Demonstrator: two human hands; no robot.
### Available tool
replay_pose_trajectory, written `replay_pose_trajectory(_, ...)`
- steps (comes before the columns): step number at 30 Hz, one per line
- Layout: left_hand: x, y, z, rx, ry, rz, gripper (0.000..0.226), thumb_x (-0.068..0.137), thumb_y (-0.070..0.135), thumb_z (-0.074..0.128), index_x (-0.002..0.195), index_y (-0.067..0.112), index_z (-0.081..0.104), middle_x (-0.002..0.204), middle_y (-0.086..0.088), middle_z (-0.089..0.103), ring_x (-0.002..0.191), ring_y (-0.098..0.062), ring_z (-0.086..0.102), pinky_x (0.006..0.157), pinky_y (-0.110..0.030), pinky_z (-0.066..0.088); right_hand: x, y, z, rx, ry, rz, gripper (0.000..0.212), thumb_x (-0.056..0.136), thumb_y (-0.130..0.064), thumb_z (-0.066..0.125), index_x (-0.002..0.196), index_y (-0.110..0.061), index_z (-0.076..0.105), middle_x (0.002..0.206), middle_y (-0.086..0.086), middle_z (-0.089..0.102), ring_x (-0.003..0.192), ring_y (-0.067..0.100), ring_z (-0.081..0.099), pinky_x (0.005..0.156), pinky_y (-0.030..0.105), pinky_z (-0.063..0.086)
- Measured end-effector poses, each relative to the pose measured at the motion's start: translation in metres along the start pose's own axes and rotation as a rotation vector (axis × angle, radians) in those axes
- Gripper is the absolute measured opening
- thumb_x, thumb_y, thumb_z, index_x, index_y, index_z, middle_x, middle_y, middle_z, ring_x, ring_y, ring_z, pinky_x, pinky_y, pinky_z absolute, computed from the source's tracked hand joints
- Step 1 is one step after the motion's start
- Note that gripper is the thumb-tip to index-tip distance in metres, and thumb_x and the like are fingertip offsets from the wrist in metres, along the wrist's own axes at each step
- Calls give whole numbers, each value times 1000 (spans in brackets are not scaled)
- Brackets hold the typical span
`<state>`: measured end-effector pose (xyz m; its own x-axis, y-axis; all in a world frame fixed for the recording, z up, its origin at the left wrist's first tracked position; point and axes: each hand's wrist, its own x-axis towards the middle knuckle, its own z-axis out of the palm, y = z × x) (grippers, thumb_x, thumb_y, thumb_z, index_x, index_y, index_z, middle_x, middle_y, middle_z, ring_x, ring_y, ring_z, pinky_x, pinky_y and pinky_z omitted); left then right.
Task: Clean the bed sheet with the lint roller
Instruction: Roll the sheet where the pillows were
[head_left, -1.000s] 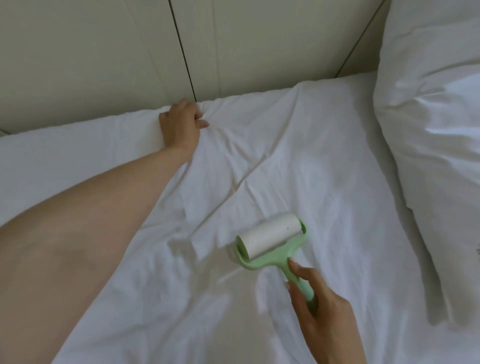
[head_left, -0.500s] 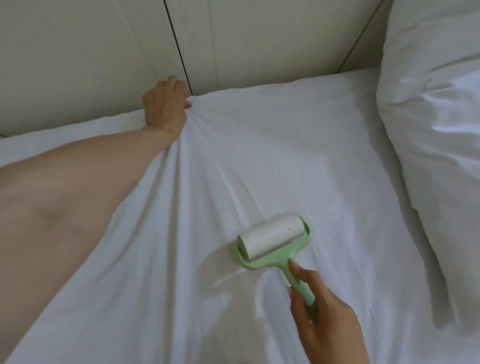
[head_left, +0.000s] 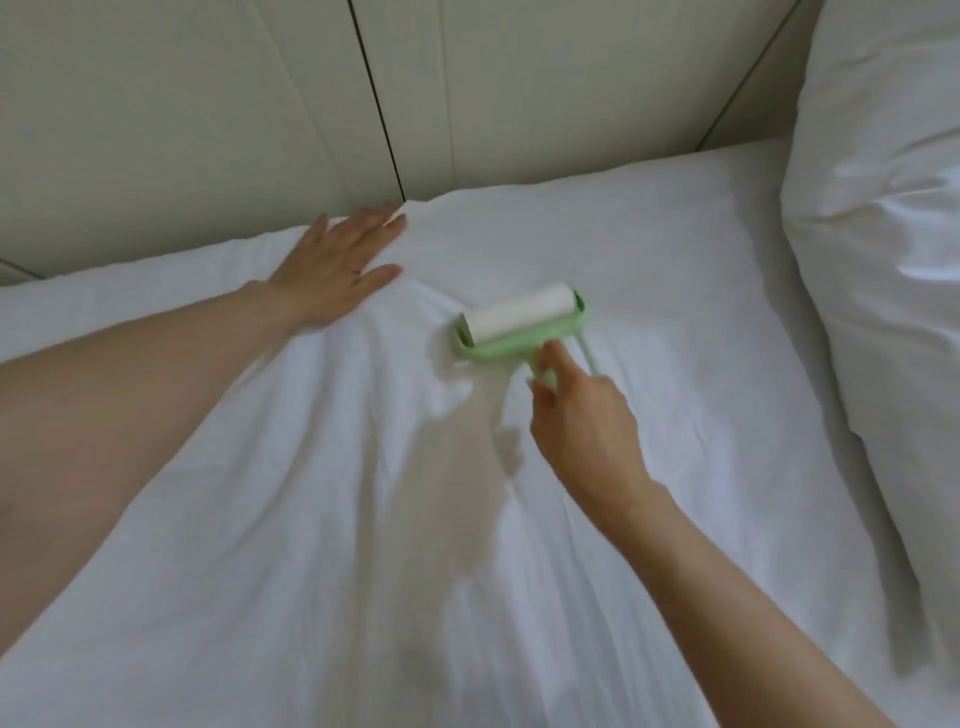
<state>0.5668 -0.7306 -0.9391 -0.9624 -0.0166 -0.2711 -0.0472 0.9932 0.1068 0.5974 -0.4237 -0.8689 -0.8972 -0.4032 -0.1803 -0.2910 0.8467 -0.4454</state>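
A white bed sheet (head_left: 675, 322) covers the mattress, with long creases running from the far edge toward me. My right hand (head_left: 582, 421) grips the pale green handle of a lint roller (head_left: 519, 322), whose white roll lies on the sheet near the far edge. My left hand (head_left: 340, 265) presses flat on the sheet with straight, spread fingers, just left of the roller at the far edge by the wall.
A beige panelled wall (head_left: 208, 130) with dark seams stands directly behind the bed's far edge. A large white pillow (head_left: 883, 234) lies along the right side. My left forearm crosses the left part of the sheet.
My left hand let go of the bunched sheet edge and now lies flat on it. My right hand pushed the roller away from me toward the wall.
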Motion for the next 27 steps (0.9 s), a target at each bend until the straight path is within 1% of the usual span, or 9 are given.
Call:
replay_pose_trajectory(7,-20,2,5,-17,-28,-210,56,99,55,17,150,45,-2,162,7,-1,149,-17,-1,119,-50,0,71,-30,6,3,3,0,28,94,-9,40,121,-12,44,73,10,44,70,32,42,58,34,30)
replay_pose_trajectory(11,-18,10,1,25,-48,-288,51,100,54,13,149,50,-4,163,2,0,149,-22,1,118,-54,1,-13,8,8,-16,-20,-22,38,93,-13,46,131,-17,46,70,17,55,69,40,54,55,33,28)
replay_pose_trajectory(14,-16,20,-3,42,-98,-357,51,102,50,13,149,48,-7,163,-4,-2,149,-25,0,117,-56,1,-114,42,-3,-63,-161,78,44,87,-17,59,128,-30,52,62,9,61,58,34,60,49,29,31)
replay_pose_trajectory(17,-17,39,-12,81,-3,-349,52,105,38,21,154,31,5,162,-9,-1,149,-27,-1,117,-55,-1,-170,58,-28,-101,-264,218,65,81,-26,67,112,-62,23,62,0,64,58,20,65,45,26,35)
replay_pose_trajectory(18,-18,48,-13,90,81,-273,53,104,35,24,155,22,11,162,-9,1,149,-25,0,117,-53,-2,-175,59,-38,-124,-276,258,66,85,-31,62,104,-65,9,64,-2,64,62,16,66,49,24,38)
replay_pose_trajectory(20,-24,66,-7,106,191,-41,57,103,40,21,154,15,16,162,-4,7,150,-21,4,118,-51,-3,-173,58,-54,-134,-298,292,58,90,-40,52,100,-63,0,58,-4,55,58,13,61,53,22,40)
replay_pose_trajectory(22,-30,75,5,89,141,72,63,99,50,15,155,21,7,163,3,0,150,-16,-2,119,-51,-6,-159,48,-61,-116,-222,233,47,91,-41,48,111,-61,11,60,-3,50,63,17,62,54,28,38)
replay_pose_trajectory(24,-32,72,12,-25,34,-34,68,98,56,18,154,24,-3,162,6,-10,149,-14,-9,119,-49,-8,-139,41,-56,-95,-139,153,32,94,-39,45,121,-53,36,63,-4,49,65,24,59,55,32,34)
replay_pose_trajectory(27,-30,71,12,-71,1,-116,79,94,63,22,154,21,-6,161,2,-15,148,-17,-13,119,-49,-8,-98,35,-39,-175,-150,115,29,99,-33,39,127,-36,44,57,-5,40,57,22,44,54,32,33)
